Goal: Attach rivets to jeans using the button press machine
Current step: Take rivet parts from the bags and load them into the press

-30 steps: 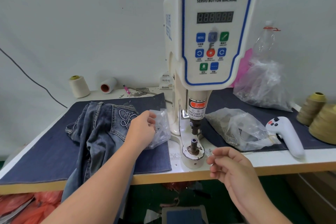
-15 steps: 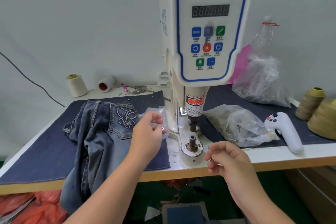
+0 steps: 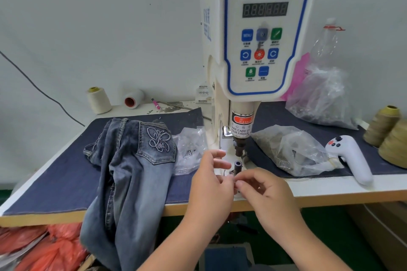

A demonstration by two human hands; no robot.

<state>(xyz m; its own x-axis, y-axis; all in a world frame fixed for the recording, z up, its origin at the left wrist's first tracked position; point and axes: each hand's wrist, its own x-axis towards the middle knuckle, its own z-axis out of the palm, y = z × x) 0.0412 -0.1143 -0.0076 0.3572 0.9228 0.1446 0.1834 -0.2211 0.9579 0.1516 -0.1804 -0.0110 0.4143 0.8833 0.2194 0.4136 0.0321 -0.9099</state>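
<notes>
Both hands meet at lower centre of the frame, just in front of the lower die post (image 3: 238, 166); right hand (image 3: 267, 191) has thumb and forefinger pressed together on something tiny, likely a rivet, though the piece itself is too small to make out; left hand (image 3: 211, 185) has its upper fingers loosely spread toward the machine and its thumb side touching the right fingertips, apparently sharing the same pinch; cannot tell which hand really carries the piece.

Upper punch (image 3: 239, 149) hangs directly above the post, with the finger-warning label (image 3: 241, 126) over it; fingertips sit close to that gap; judged risk: if the press fires while fingers are near, they get caught.

Second risk: the small part slips during the hand-to-hand transfer or while being seated on the post, dropping off the front edge of the desk (image 3: 330, 192); a rivet seated crooked would likely set badly.

Jeans (image 3: 132, 160) lie at centre left, pocket embroidery up, legs hanging over the desk front; well apart from the die, so no cloth is in place yet; their hanging weight could drag them off line once fed in.

Clear bag (image 3: 189, 149) lies between jeans and button press machine (image 3: 264, 35); another bag (image 3: 290, 152) lies right of centre, beside a white handheld controller (image 3: 350, 158).
</notes>
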